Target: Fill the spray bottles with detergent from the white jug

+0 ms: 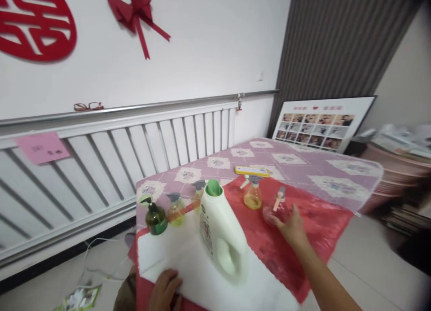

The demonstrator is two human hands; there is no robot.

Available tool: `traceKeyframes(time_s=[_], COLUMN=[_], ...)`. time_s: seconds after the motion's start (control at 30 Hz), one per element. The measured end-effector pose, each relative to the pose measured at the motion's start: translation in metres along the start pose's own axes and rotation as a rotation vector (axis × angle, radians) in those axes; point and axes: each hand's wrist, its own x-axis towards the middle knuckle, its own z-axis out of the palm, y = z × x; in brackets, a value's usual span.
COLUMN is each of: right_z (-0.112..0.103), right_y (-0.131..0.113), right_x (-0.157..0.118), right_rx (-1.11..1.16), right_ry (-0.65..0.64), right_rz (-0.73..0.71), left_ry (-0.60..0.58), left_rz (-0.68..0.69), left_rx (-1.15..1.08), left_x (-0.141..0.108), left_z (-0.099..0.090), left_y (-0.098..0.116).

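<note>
My right hand (292, 228) is closed around a clear spray bottle (280, 208) with pinkish contents or the red cloth showing through it, and a pinkish-grey head. It stands upright on the red cloth (259, 232). My left hand (165, 287) lies at the near edge of a white sheet (191, 266), fingers loosely bent and holding nothing. Between the hands rises a large white jug (222, 234) with a green cap (213, 187). A spray bottle with yellow liquid (252, 198) is just left of my right hand.
A dark green pump bottle (156, 219) and a yellow-tinted spray bottle (175, 211) line the left side; another is partly behind the jug. Farther back lies a yellow flat case (252, 171) on the patterned tablecloth (289, 158). A white radiator (182, 136) borders the table.
</note>
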Motion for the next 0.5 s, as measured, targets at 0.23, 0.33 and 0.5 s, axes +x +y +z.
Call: traceKeyframes(time_s=[0.23,0.33,0.5], right_z=[-0.032,-0.037,-0.023], right_y=[-0.052,-0.081,-0.131], right_x=[-0.112,-0.158,-0.168], right_rx=[0.256,0.285,0.133], right_ry=[0.029,-0.032,-0.233], right_rz=[0.131,0.206,0.007], left_ry=[-0.028,-0.040,-0.076], left_rz=[-0.124,-0.174,-0.218], left_rx=[-0.050,-0.098,-0.163], left_x=[0.009,0.012,0.011], left_z=[-0.010,-0.016,-0.014], left_y=[0.015,0.020,0.019])
